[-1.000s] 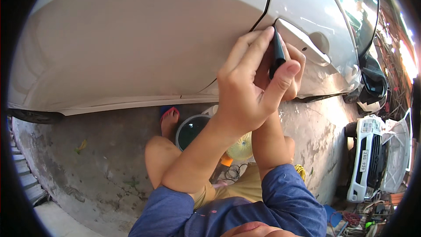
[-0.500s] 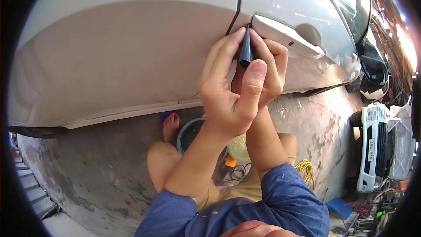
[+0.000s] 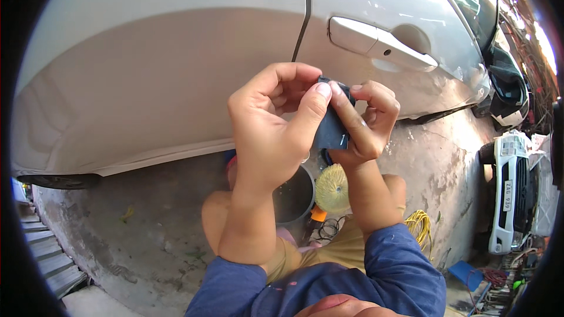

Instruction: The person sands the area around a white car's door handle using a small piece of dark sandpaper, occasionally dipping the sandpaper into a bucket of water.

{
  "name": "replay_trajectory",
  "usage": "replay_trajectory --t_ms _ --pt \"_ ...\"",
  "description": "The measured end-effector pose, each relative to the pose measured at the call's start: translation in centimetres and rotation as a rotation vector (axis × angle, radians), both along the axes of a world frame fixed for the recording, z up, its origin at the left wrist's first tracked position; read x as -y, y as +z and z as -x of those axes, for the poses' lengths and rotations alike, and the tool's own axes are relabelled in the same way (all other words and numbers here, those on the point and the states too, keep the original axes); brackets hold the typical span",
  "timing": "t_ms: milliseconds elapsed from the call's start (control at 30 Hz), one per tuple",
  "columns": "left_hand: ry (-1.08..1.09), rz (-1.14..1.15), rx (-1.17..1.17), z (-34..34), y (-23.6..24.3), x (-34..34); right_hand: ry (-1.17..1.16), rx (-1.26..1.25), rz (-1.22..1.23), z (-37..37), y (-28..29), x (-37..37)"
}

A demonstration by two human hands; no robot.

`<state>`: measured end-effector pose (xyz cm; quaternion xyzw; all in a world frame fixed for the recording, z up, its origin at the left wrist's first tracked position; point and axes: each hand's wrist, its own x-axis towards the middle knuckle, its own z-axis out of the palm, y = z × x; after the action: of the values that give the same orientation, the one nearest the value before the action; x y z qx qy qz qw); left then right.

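A dark sheet of sandpaper (image 3: pixel 332 131) is pinched between both hands in front of the light-coloured car door (image 3: pixel 176 76). My left hand (image 3: pixel 267 120) grips its upper left edge between thumb and fingers. On the other side, my right hand (image 3: pixel 369 126) holds the upper right part, its thumb beside the left one. The sheet hangs down between the hands, its face turned partly toward me. Above and to the right is the white door handle (image 3: pixel 382 44), apart from the fingers. The dark door seam (image 3: pixel 302 29) runs just above the left fingers.
Below my hands stand a dark bucket (image 3: pixel 312 191) and a fluffy yellow round pad (image 3: pixel 332 191), with an orange-and-black tool (image 3: pixel 318 214) beside them. A yellow cord (image 3: pixel 418 227) lies by my right knee. A detached white bumper (image 3: pixel 502 199) is at the right, wooden slats (image 3: pixel 50 249) at the left.
Both hands have drawn down and away from the door handle. The sandpaper, curled into a tube before, now shows a flatter face, and the hands have moved farther apart.
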<state>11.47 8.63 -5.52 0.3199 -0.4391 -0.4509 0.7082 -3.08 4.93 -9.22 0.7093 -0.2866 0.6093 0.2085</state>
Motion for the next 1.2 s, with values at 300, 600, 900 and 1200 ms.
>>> replay_trajectory --t_ms 300,600,900,1200 --pt "-0.024 -0.026 0.038 -0.1 -2.6 -0.6 0.502 0.449 -0.523 2.1 -1.3 -4.0" --pt "-0.204 -0.121 -0.091 -0.7 -2.6 -1.7 0.598 0.611 -0.961 0.7 0.1 -6.4" --pt "-0.037 -0.057 0.019 -0.4 -2.8 -1.6 0.405 0.102 -0.505 1.0 0.5 -4.8" --pt "-0.079 0.017 -0.191 -0.2 0.3 0.3 0.143 -0.070 -0.039 -0.6 0.0 -1.0"
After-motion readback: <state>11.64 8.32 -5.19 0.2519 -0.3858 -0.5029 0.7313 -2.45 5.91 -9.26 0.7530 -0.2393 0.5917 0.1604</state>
